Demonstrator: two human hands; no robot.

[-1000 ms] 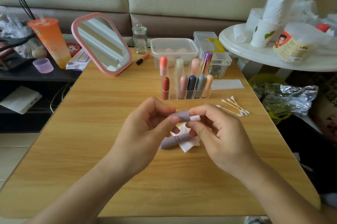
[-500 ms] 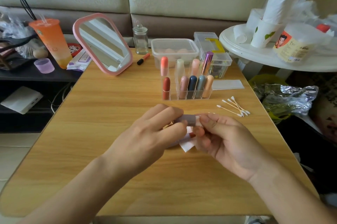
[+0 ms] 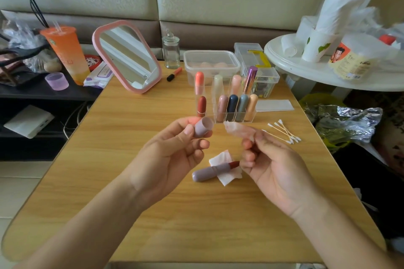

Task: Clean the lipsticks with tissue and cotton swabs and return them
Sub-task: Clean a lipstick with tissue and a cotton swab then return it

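My left hand (image 3: 175,155) holds a lilac lipstick cap (image 3: 203,127) between thumb and fingers, its open end turned up and to the right. My right hand (image 3: 273,166) pinches a twisted piece of tissue (image 3: 238,131), blurred, its tip pointing at the cap but apart from it. Below them the uncapped lilac lipstick (image 3: 215,170) with its dark red bullet lies on a small white tissue square (image 3: 225,168) on the wooden table (image 3: 131,137). A clear organizer (image 3: 227,104) holding several lipsticks stands behind. Cotton swabs (image 3: 284,132) lie at the right.
A pink mirror (image 3: 126,56), glass jar (image 3: 171,52), orange pen (image 3: 175,73) and clear plastic boxes (image 3: 211,64) line the table's far edge. A folded white sheet (image 3: 274,105) lies beside the organizer. An orange cup (image 3: 65,54) stands at the left, a white round side table (image 3: 328,67) at the right.
The hands have drawn apart: the tissue came out of the cap and both hands rose, palms turned up. The lipstick body and tissue square below are uncovered again.
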